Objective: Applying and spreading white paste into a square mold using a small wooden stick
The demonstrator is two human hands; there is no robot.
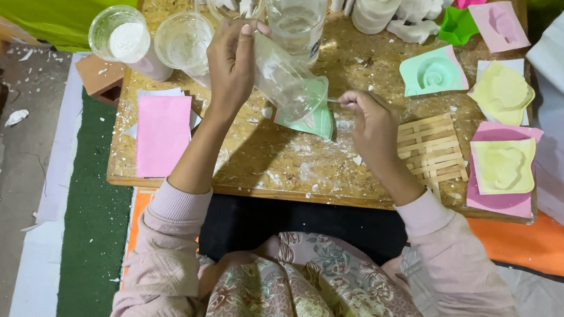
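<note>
Tilting a clear plastic cup (287,84) over the green mould (318,122), left hand (231,62) clamped on it, right hand (369,115) pinching a thin stick (333,100); best pour slowly, steadily.

Clear plastic cup (287,81) is tipped right over on its side, mouth pointing down-right, hanging just above a mint-green mould (312,120) on the wooden board. A thin stick (332,100) pokes in at the cup's mouth, lying almost level.
</note>
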